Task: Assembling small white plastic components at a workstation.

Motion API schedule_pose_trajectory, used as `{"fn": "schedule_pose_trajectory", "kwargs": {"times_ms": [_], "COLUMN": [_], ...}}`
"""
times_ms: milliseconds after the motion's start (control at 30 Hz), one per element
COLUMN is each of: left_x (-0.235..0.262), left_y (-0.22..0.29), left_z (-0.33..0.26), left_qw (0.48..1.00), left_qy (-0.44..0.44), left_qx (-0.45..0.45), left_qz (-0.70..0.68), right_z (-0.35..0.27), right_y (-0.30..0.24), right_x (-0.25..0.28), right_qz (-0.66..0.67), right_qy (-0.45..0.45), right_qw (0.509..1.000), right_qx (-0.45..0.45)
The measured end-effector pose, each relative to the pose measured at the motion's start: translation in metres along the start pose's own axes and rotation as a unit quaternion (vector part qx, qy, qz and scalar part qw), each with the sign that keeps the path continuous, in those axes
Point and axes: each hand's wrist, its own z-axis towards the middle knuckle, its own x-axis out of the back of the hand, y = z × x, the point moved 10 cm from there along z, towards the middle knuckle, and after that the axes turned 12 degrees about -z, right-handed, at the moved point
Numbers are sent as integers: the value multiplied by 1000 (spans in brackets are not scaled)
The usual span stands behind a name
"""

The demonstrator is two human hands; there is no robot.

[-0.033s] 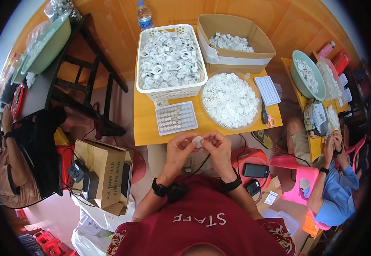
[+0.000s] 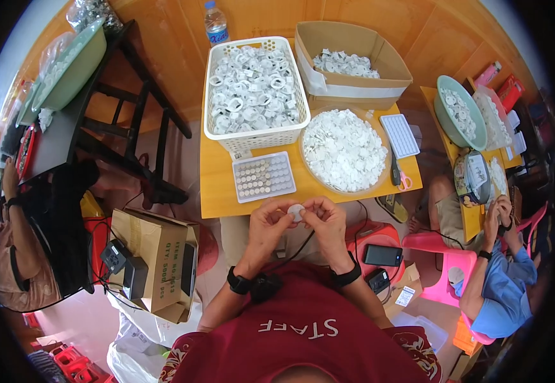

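Observation:
Just past the table's near edge, my left hand [image 2: 268, 225] and my right hand [image 2: 326, 223] meet at their fingertips. Between them they pinch a small round white plastic piece [image 2: 296, 212], partly covered by the thumbs. A shallow clear tray [image 2: 265, 197] lies on the table ahead of my left hand; its left part holds several small round tan discs in rows. Beyond my right hand, a round basin [image 2: 303, 159] is heaped with small white pieces. Behind the tray stands a white perforated basket [image 2: 258, 138] full of white ring-shaped plastic parts.
A cardboard box [image 2: 354, 91] with white parts and a water bottle [image 2: 216, 25] stand at the back. Pink scissors [image 2: 405, 181] and a white gridded tray [image 2: 400, 135] lie at right. Co-workers sit on both sides. A phone [image 2: 382, 255] rests on a red stool [image 2: 360, 235].

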Motion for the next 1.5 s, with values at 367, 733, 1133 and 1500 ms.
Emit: {"fn": "schedule_pose_trajectory", "kwargs": {"times_ms": [367,733,1133,1500], "left_x": [7,-31,-43,-49], "left_y": [7,37,29,29], "left_z": [0,-6,-13,-12], "left_qw": [991,874,823,803], "left_qy": [-20,-120,-162,-160], "left_qx": [-88,-197,-224,-249], "left_qz": [94,428,497,518], "right_z": [-4,2,-1,2], "right_y": [4,6,16,18], "right_x": [-7,2,7,9], "right_qz": [-17,-132,-86,-76], "right_qy": [-17,-24,-26,-30], "right_qw": [999,991,995,995], "right_qx": [-24,-14,-48,-55]}}
